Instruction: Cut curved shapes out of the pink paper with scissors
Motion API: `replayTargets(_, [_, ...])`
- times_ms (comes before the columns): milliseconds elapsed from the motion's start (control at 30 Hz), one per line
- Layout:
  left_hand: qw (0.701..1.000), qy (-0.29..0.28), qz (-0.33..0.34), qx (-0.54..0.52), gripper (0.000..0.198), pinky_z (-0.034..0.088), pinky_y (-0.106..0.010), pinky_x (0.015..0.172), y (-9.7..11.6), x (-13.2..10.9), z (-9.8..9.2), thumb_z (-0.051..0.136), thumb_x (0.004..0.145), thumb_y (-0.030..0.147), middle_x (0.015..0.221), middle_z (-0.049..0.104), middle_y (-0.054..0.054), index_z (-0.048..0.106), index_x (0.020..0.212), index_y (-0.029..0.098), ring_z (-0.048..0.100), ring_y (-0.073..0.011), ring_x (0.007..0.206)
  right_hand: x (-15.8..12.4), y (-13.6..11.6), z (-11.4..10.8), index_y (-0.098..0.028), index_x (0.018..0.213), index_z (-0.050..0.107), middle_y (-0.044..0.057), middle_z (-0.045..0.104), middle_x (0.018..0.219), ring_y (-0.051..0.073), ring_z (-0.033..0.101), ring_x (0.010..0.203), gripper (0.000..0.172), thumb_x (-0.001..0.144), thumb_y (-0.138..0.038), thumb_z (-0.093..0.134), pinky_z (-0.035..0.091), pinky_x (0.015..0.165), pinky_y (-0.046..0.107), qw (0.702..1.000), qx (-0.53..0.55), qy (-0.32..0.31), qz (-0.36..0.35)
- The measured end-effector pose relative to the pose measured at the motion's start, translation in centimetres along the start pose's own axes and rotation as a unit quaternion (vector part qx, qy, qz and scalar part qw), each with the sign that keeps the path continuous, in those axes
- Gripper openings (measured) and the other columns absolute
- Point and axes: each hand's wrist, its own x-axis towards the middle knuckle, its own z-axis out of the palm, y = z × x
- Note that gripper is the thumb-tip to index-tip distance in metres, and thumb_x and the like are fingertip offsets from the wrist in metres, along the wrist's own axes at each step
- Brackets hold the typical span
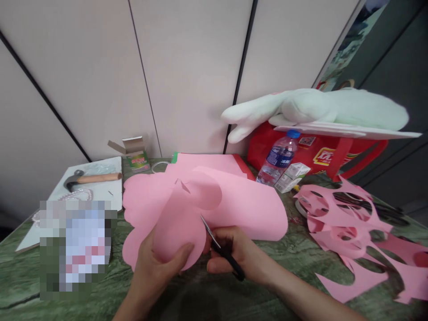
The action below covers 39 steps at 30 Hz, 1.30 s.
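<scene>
My left hand (160,263) grips the lower edge of a pink paper piece (180,223), thumb on top; the piece has a rounded outline. To its right, my right hand (230,249) is closed around the black handles of a pair of scissors (222,252). The blades point up and left, and their tip touches the right edge of the pink piece. Behind both hands lie larger pink sheets (250,205), some with scalloped edges at the left and a curled edge at the right.
Pink paper scraps (347,223) with round cutouts lie at the right. Behind are a water bottle (279,156), a small carton (290,176) and a red bag (310,154). At the left, a hammer (96,178) rests on a white board (115,194), near an open box (137,160).
</scene>
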Motion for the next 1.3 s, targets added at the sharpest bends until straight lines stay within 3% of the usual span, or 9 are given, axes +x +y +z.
replayTargets(233, [1.000, -0.004, -0.009, -0.010, 0.025, 0.052, -0.026, 0.056, 0.10, -0.18, 0.04, 0.071, 0.059, 0.034, 0.069, 0.070, 0.002, 0.063, 0.079, 0.019, 0.064, -0.0189, 0.065, 0.00, -0.13, 0.03, -0.013, 0.068, 0.056, -0.008, 0.041, 0.054, 0.006, 0.029, 0.050, 0.045, 0.052, -0.044, 0.085, 0.026, 0.048, 0.020, 1.000, 0.003, 0.014, 0.017])
replayTargets(700, [1.000, 0.003, -0.005, -0.012, 0.027, 0.053, -0.027, 0.061, 0.09, -0.01, -0.03, 0.071, 0.058, 0.032, 0.073, 0.071, 0.002, 0.063, 0.081, 0.019, 0.065, -0.0199, 0.069, -0.13, -0.22, -0.02, -0.014, 0.066, 0.055, -0.005, 0.044, 0.056, 0.007, 0.033, 0.051, 0.046, 0.058, -0.052, 0.080, 0.028, 0.049, 0.022, 1.000, -0.016, 0.003, -0.002])
replayTargets(1300, [1.000, 0.006, -0.023, -0.008, 0.032, 0.056, -0.033, 0.068, -0.17, 0.38, -0.19, 0.073, 0.058, 0.037, 0.078, 0.072, -0.003, 0.062, 0.081, 0.018, 0.068, -0.0248, 0.076, -0.06, 0.23, -0.25, -0.014, 0.065, 0.056, -0.005, 0.048, 0.052, 0.006, 0.037, 0.047, 0.045, 0.056, -0.050, 0.081, 0.029, 0.044, 0.020, 1.000, -0.001, 0.008, 0.012])
